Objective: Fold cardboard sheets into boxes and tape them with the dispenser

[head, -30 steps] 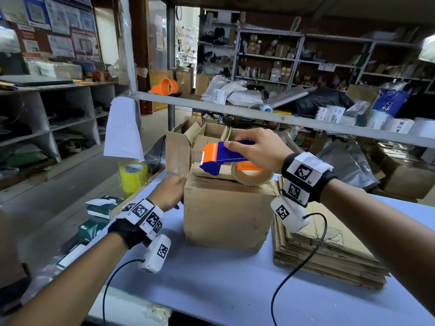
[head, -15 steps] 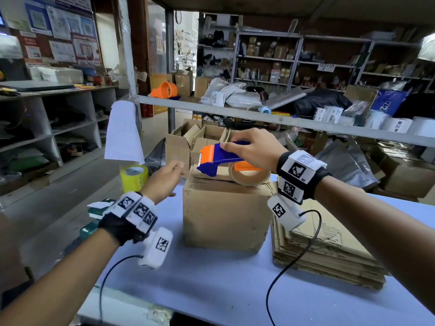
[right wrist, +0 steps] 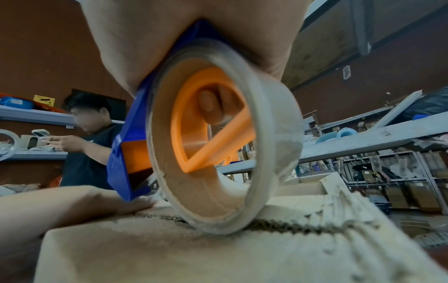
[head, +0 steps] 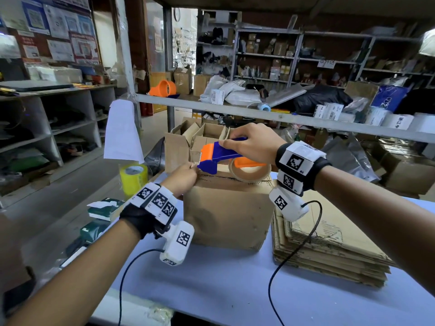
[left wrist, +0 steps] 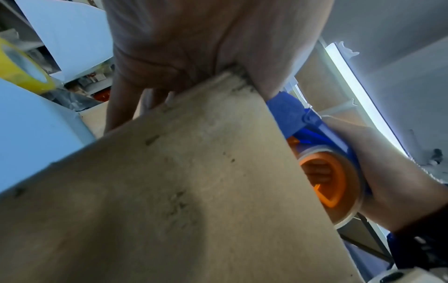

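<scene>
A folded cardboard box (head: pixel 226 208) stands on the pale blue table (head: pixel 211 290). My right hand (head: pixel 251 144) grips the blue and orange tape dispenser (head: pixel 221 156) over the box's top, and its tape roll (head: pixel 249 170) rests on the flap seam. My left hand (head: pixel 188 170) holds the box's top left edge just under the dispenser's nose. In the left wrist view the box (left wrist: pixel 194 191) edge sits between thumb and fingers, with the dispenser (left wrist: pixel 303 122) beyond. The right wrist view shows the tape roll (right wrist: pixel 274 153) on the box (right wrist: pixel 218 254). I cannot see the tape end.
A stack of flat cardboard sheets (head: pixel 329 243) lies right of the box. Open cardboard boxes (head: pixel 188 142) stand close behind it, under a metal rail (head: pixel 282 118). A yellow tape roll (head: pixel 133 177) sits at the table's left edge. Another person (right wrist: pixel 87 134) stands off to the left.
My left hand left the box's left side, lifted clear, and now holds the top left edge at the dispenser's nose. The right hand and dispenser barely moved.
</scene>
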Demonstrator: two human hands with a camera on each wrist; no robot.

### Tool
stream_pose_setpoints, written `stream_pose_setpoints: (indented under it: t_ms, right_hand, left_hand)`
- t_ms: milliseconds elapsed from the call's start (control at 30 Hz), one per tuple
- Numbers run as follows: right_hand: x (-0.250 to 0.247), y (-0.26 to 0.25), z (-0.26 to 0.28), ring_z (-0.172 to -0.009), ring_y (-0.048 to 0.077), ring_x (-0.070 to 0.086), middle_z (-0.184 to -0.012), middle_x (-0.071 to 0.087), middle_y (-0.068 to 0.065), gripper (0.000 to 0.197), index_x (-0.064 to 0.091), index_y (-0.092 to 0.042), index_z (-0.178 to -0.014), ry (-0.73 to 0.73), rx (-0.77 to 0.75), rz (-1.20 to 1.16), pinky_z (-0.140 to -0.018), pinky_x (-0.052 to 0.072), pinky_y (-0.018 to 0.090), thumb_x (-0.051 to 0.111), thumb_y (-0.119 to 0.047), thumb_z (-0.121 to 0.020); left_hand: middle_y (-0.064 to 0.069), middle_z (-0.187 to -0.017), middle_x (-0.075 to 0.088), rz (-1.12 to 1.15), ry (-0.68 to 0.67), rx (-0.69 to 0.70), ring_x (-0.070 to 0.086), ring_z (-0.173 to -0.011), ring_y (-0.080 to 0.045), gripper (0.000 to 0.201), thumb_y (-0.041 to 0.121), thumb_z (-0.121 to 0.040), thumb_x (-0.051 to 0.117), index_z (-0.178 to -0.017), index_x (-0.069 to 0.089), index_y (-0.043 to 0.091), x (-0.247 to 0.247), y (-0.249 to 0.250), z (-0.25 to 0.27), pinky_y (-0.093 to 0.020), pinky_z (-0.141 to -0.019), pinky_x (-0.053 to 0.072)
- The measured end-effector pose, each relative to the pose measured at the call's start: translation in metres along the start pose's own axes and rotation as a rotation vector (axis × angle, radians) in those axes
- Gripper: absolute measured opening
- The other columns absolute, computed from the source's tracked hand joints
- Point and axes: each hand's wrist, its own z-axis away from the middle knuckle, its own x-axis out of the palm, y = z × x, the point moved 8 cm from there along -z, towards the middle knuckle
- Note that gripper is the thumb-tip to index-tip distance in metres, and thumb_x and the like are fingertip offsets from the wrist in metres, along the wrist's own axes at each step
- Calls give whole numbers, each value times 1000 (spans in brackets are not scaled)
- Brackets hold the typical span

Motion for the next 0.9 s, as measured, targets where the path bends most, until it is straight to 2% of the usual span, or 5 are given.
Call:
stream_pose_setpoints:
  t_ms: [233,500,600,733,900]
  right_hand:
    - [-2,-7,1,-82,19,65,-84,71,0,38,73,-27,-87,-57,-52,45,-71,52,36,56,-60,-94]
    - [-11,7,11,-74,12,59,-74,63,-8,35,62,-29,-72,-123,-74,69,-61,41,27,59,-54,-96]
    - [-17,13,12,-78,11,62,-80,67,-10,28,67,-35,-79,-123,-60,80,-62,45,28,59,-57,-95]
    - [-42,42,22,-78,10,64,-81,70,-8,30,70,-34,-81,-103,-22,90,-63,48,31,59,-58,-94]
    - [-61,82,54,-68,7,60,-76,67,-5,35,68,-28,-77,-73,6,46,-64,47,34,60,-56,-95]
  left_hand:
    - [-11,-130,57,-90,5,22,56,-115,-28,38,35,-108,33,-138,47,17,-2,-3,-1,-41,-90,51]
    - [-5,-105,56,-121,-25,26,54,-87,-19,23,28,-107,31,-122,47,20,9,5,-1,-31,-59,47]
    - [-8,-99,57,-115,-20,32,54,-85,-22,28,25,-107,34,-125,51,11,9,4,-1,-34,-70,47]
    - [-16,-118,58,-136,-18,22,56,-103,-31,31,25,-106,33,-125,52,9,7,2,-2,-45,-88,51]
    - [-6,-105,58,-116,-19,47,56,-87,-21,26,28,-107,34,-124,51,18,8,2,-4,-37,-68,55]
